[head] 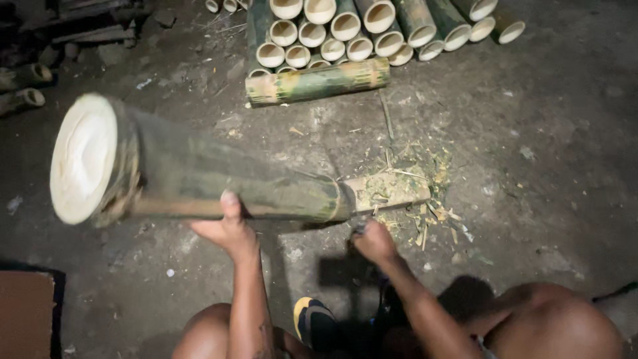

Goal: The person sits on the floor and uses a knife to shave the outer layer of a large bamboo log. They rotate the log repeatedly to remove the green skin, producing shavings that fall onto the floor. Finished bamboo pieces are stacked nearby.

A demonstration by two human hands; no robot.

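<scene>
One thick green bamboo section (199, 176) is lying tilted, its far end resting on a pale wooden block (389, 191) on the floor (545, 146); the left hand (229, 229) is cupping it from beneath, grip wrapped on the stem, while the right hand (373, 240) is closing on a dark tool too hidden to identify. Judging by the one patch of shavings (419, 193), trimming is underway, not finished. About fifteen cut tubes (345, 26) are waiting stacked beyond, one loose section (318, 81) lying before them.
</scene>
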